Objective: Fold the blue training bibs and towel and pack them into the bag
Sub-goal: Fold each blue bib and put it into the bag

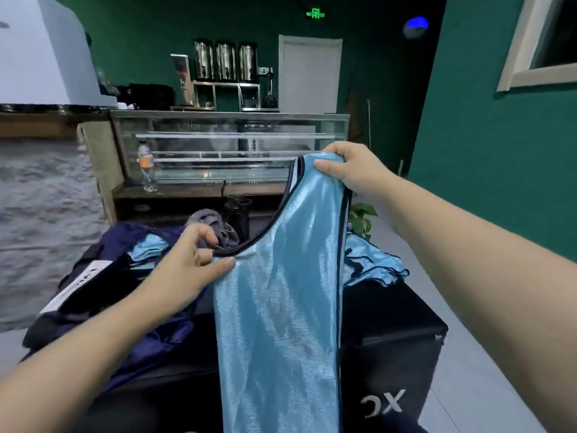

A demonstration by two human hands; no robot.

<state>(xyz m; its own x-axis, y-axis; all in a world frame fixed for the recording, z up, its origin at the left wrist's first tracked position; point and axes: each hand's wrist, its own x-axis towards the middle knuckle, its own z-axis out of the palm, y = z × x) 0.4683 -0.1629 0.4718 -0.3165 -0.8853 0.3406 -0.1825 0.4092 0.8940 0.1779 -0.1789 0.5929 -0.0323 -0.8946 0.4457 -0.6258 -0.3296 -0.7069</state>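
**Desk:** What are the hands doing with the bib?

**Photographer:** A person holds one shiny light-blue bib (278,307) up over a black box (390,323). The right hand (349,170) grips the gathered shoulder straps at the top, fingers curled round the cloth. The left hand (190,260) pinches the black-trimmed neckline lower down, thumb pressed on the blue cloth. The bib hangs from the two hands in a long doubled strip, crossing the front of the box and running out of view at the bottom edge.

**Desk:** And the rest of the kit?

**Photographer:** All placed from that black box, which carries white letters (384,404) on its front face. On its top, at the right rear corner, lies a crumpled heap of more blue bibs (371,264). Just left of the box sits a dark navy bag (125,276), open, with folded blue bibs (146,248) showing inside and a white label (78,285) on its near flap. Behind the box, just past the left hand, lies a bunched grey towel (215,223).

**Desk:** Background?

**Photographer:** Beyond the box stands a glass display counter (231,145) with a plastic bottle (146,167) at its left end. A small green plant (362,217) shows to the rear right of the box, against a green wall (487,151).
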